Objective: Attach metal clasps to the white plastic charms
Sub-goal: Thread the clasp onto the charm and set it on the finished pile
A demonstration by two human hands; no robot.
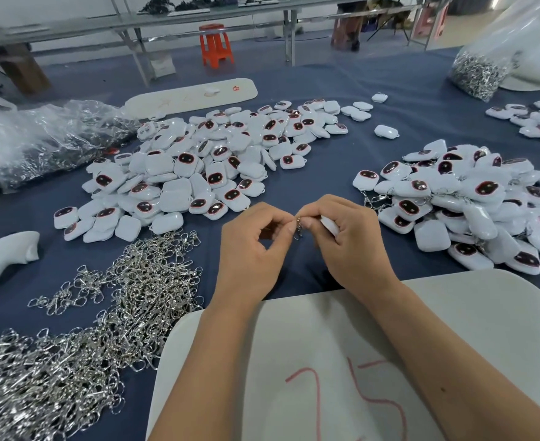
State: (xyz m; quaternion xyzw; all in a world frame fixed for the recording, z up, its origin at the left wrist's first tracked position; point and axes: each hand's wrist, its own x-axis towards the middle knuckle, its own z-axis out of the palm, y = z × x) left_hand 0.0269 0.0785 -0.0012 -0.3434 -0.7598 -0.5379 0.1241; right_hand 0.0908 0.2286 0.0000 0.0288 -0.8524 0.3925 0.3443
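My left hand (251, 249) and my right hand (349, 240) meet at the table's middle. Between their fingertips hangs a small metal clasp (298, 229), pinched by my left thumb and forefinger. My right hand grips a white plastic charm (329, 225), mostly hidden under its fingers, and also pinches the clasp's top. A big heap of white charms with dark red-rimmed faces (205, 167) lies behind my hands. A second heap of charms with clasps on them (466, 202) lies to the right. Loose silver clasps (96, 319) spread at the left front.
A white board (373, 361) with red marks lies under my forearms on the blue cloth (322, 160). Clear bags hold clasps at the left (39, 138) and back right (478, 71). A white foam piece (1, 259) lies far left. An orange stool (216, 44) stands beyond the table.
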